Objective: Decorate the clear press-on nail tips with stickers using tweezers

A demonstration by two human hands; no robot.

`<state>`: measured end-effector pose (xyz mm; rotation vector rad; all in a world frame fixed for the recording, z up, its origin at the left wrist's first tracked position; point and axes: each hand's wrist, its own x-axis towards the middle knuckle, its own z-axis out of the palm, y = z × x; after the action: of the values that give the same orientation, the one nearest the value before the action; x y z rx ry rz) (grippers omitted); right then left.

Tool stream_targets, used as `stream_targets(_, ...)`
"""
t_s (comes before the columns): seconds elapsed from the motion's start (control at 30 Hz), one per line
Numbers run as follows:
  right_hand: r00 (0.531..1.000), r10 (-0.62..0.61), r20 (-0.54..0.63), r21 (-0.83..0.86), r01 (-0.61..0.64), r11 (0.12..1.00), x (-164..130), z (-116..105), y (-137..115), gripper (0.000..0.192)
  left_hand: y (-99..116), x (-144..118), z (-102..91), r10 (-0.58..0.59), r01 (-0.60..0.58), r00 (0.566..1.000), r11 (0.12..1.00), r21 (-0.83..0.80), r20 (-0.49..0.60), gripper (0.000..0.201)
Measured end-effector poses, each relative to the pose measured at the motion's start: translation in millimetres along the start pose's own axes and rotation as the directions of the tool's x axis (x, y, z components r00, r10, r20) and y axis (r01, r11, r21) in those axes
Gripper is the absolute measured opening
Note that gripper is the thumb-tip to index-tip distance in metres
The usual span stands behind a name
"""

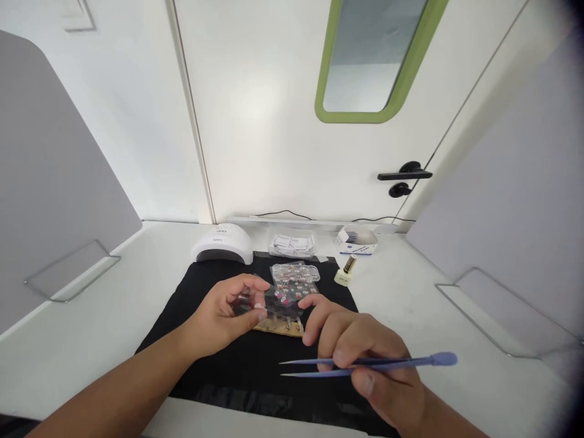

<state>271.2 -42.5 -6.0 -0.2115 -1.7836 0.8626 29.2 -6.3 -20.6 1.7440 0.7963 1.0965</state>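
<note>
My left hand (223,310) pinches the left side of a small clear plastic bag (292,307), held above a black mat. Tiny pink and white pieces (281,297) show in or on the bag. In my right hand (369,340) is a pair of blue tweezers (410,362), tips apart and pointing left with nothing between them. The right index finger reaches to the bag's right edge; whether it touches is unclear. Below the bag lies a light wooden board (278,327) with small metal-topped pegs, partly hidden. Behind it are a patterned sheet (308,291) and a clear case (298,273).
On the white table, a white nail lamp (223,240) stands at the back left of the black mat (219,383). Behind are a clear tray (292,250) of white packets and a small open box (360,246). A pale nail polish bottle (344,277) stands right of the mat.
</note>
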Motion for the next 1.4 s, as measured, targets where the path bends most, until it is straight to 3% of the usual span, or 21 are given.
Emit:
stream_targets(0.17, 0.995, -0.045, 0.091, -0.18, 0.061, 0.982, 2.1, -5.8, 5.2, 0.014, -14.4, -4.2, 16.3, 0.005, -0.009, 1.0, 0.99, -0.137, -0.026, 0.025)
stream_targets(0.33, 0.997, -0.037, 0.066, -0.014, 0.038, 0.999, -2.1, -1.4, 25.9, 0.013, -19.3, -7.8, 20.7, 0.052, -0.055, 0.998, 0.984, -0.167, -0.023, 0.027)
stream_targets(0.5, 1.0, 0.019, -0.017, 0.111, -0.018, 0.994, -19.2, 4.2, 44.4, 0.018, -22.3, -9.2, 20.1, 0.054, -0.045, 0.997, 0.988, -0.15, 0.059, 0.033)
stream_targets(0.6, 0.991, 0.117, -0.067, 0.208, -0.101, 0.973, -28.2, 4.9, 48.5, 0.016, -22.0, -9.7, 20.5, -0.002, 0.015, 0.996, 0.991, -0.136, 0.093, 0.038)
stream_targets(0.77, 0.981, 0.174, -0.084, 0.242, -0.149, 0.959, -32.8, 4.5, 48.7, 0.015, -19.6, -8.7, 22.1, -0.199, 0.21, 0.976, 0.97, -0.122, 0.093, 0.019)
stream_targets(0.97, 0.987, 0.163, -0.004, 0.154, -0.161, 0.975, -31.1, 2.5, 45.4, 0.015, -19.6, -8.9, 24.2, -0.22, 0.225, 0.963, 0.974, -0.017, 0.153, 0.009)
stream_targets(1.2, 0.979, 0.186, -0.083, 0.22, -0.164, 0.962, -32.5, 1.8, 47.0, 0.017, -17.3, -8.6, 25.5, -0.254, 0.261, 0.961, 0.964, -0.055, 0.105, 0.011)
stream_targets(1.4, 0.984, 0.114, -0.139, 0.125, -0.097, 0.987, -35.7, 1.5, 45.8, 0.024, -17.3, -9.2, 25.5, -0.321, 0.341, 0.935, 0.931, -0.131, 0.154, 0.006)
